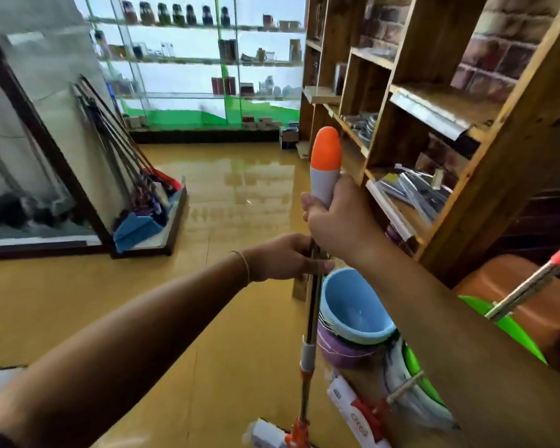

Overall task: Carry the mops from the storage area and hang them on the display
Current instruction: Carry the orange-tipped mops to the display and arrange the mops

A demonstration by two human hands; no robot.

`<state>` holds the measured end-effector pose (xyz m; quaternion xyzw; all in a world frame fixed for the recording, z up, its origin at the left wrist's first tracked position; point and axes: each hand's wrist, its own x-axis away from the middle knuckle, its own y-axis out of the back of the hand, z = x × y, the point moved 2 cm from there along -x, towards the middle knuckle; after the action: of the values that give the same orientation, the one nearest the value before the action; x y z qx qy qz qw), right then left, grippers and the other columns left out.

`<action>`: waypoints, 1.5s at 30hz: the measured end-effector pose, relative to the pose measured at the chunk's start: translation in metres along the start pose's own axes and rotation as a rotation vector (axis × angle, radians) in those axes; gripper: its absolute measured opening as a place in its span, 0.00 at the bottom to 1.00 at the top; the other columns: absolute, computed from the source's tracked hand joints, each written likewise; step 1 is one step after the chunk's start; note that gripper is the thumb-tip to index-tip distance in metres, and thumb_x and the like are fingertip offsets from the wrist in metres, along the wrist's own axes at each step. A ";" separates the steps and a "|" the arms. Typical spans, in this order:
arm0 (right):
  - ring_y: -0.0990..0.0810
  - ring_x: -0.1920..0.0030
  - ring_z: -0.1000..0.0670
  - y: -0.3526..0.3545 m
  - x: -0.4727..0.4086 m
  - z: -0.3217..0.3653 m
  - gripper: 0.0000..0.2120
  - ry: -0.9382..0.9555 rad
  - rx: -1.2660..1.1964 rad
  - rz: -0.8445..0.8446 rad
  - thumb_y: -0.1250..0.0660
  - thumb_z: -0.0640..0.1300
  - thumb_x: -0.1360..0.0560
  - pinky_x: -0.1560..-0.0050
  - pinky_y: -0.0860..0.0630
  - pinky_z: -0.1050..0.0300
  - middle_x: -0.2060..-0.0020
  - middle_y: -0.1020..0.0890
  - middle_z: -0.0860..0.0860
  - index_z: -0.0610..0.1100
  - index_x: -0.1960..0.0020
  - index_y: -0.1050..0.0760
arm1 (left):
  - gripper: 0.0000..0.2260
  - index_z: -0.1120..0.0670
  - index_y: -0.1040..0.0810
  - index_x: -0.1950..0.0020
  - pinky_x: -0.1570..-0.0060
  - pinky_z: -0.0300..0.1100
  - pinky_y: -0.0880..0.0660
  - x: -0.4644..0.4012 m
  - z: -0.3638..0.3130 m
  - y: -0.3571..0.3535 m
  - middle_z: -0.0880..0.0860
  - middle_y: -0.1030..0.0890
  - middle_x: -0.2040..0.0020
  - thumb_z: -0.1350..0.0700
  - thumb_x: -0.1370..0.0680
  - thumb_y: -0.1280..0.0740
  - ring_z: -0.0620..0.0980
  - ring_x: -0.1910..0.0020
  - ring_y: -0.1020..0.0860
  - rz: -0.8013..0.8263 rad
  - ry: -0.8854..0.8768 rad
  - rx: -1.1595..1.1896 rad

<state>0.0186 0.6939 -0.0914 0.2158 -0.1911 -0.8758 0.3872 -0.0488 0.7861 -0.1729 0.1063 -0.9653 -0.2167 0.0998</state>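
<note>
I hold an upright mop (308, 357) with a metal pole and a grey handle tipped in orange (326, 153). My right hand (340, 224) grips the grey handle near its top. My left hand (285, 257) grips the metal pole just below. The mop's head (272, 436) shows at the bottom edge, near the floor. A second mop (527, 289) with an orange grip leans at the right behind my right arm. Several more mops (133, 176) lean on a low display stand (172, 227) at the left wall.
A wooden shelf unit (401, 124) with metal goods stands close on the right. Stacked blue and purple buckets (353, 312) sit below it, beside green items and a brown container (514, 286). Glass shelves (201, 59) line the back wall. The yellow floor (233, 189) stretches between.
</note>
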 end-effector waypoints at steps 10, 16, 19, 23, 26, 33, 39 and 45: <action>0.18 0.50 0.45 -0.102 -0.044 0.085 0.14 0.121 -0.005 0.118 0.33 0.45 0.21 0.51 0.19 0.47 0.50 0.22 0.44 0.45 0.39 0.33 | 0.15 0.61 0.22 0.43 0.50 0.50 0.21 0.054 0.035 0.125 0.57 0.20 0.50 0.52 0.24 0.29 0.48 0.55 0.21 -0.062 0.024 -0.038; 0.18 0.49 0.45 -0.158 -0.073 0.129 0.14 0.180 -0.005 0.146 0.32 0.45 0.21 0.48 0.19 0.41 0.49 0.22 0.45 0.46 0.40 0.33 | 0.16 0.60 0.23 0.41 0.49 0.51 0.20 0.082 0.052 0.192 0.58 0.20 0.48 0.52 0.24 0.30 0.50 0.54 0.21 -0.166 0.042 -0.091; 0.18 0.49 0.45 -0.182 -0.089 0.149 0.15 0.207 0.000 0.155 0.32 0.46 0.21 0.48 0.19 0.42 0.49 0.22 0.45 0.45 0.38 0.33 | 0.16 0.59 0.24 0.41 0.49 0.50 0.20 0.093 0.058 0.222 0.59 0.21 0.47 0.52 0.24 0.30 0.52 0.51 0.21 -0.221 0.060 -0.106; 0.18 0.51 0.45 -0.213 -0.114 0.174 0.16 0.261 -0.003 0.184 0.32 0.46 0.22 0.47 0.19 0.40 0.50 0.22 0.44 0.44 0.38 0.32 | 0.17 0.61 0.24 0.41 0.50 0.49 0.21 0.105 0.068 0.263 0.62 0.21 0.47 0.52 0.24 0.29 0.52 0.54 0.22 -0.320 0.071 -0.094; 0.18 0.52 0.45 -0.236 -0.136 0.190 0.16 0.304 -0.010 0.199 0.32 0.46 0.22 0.48 0.19 0.40 0.51 0.21 0.44 0.43 0.39 0.31 | 0.16 0.60 0.23 0.43 0.52 0.51 0.21 0.111 0.079 0.292 0.61 0.19 0.50 0.51 0.25 0.28 0.52 0.56 0.22 -0.403 0.083 -0.086; 0.17 0.53 0.43 -0.299 -0.199 0.211 0.16 0.372 -0.052 0.231 0.31 0.48 0.24 0.50 0.20 0.38 0.53 0.20 0.44 0.42 0.41 0.29 | 0.08 0.49 0.23 0.56 0.55 0.50 0.22 0.112 0.115 0.362 0.49 0.22 0.64 0.48 0.27 0.27 0.47 0.63 0.24 -0.564 0.135 -0.113; 0.17 0.54 0.43 -0.356 -0.274 0.213 0.14 0.430 -0.120 0.317 0.31 0.48 0.24 0.50 0.20 0.39 0.54 0.20 0.44 0.42 0.43 0.29 | 0.12 0.51 0.21 0.48 0.51 0.54 0.19 0.092 0.147 0.432 0.52 0.17 0.56 0.47 0.27 0.28 0.53 0.55 0.18 -0.624 0.236 -0.180; 0.18 0.57 0.45 -0.409 -0.354 0.223 0.12 0.490 -0.150 0.405 0.31 0.46 0.24 0.56 0.20 0.50 0.56 0.19 0.44 0.42 0.44 0.28 | 0.12 0.54 0.22 0.45 0.66 0.37 0.22 0.069 0.168 0.503 0.49 0.20 0.60 0.50 0.25 0.28 0.46 0.62 0.20 -0.673 0.324 -0.161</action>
<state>-0.1274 1.2572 -0.0296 0.3487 -0.0659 -0.7146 0.6028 -0.2362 1.2806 -0.0908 0.4418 -0.8281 -0.2928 0.1823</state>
